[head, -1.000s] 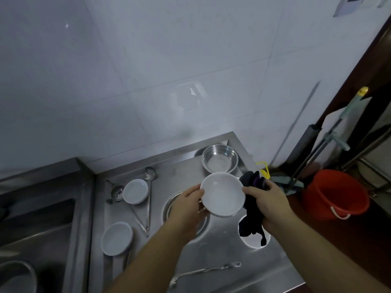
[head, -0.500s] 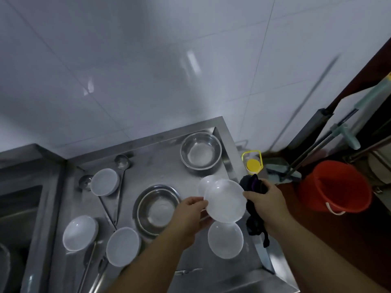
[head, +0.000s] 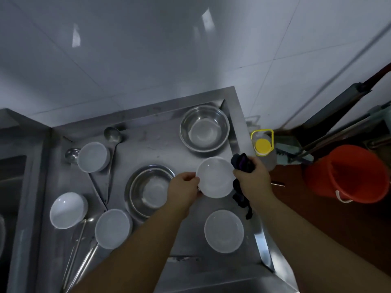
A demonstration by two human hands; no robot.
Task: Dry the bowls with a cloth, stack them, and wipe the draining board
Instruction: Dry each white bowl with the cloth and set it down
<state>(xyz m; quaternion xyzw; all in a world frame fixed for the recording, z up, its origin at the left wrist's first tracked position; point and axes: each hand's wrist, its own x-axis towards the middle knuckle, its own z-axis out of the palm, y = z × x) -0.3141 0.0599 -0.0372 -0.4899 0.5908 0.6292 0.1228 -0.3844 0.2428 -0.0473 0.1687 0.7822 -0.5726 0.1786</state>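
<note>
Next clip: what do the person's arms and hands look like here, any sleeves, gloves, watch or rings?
Both forearms are bare right to the bottom of the frame, with no sleeve in view. The left hand and right hand wear no gloves. No watch, bracelet or ring shows on either wrist or on the visible fingers, though the picture is dim and slightly blurred.

No legible text, label, brand, number or sign appears on any item, surface or wall in the head view.

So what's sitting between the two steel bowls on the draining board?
Nothing: in the head view, only bare draining board lies between the far steel bowl and the near steel bowl.
</note>
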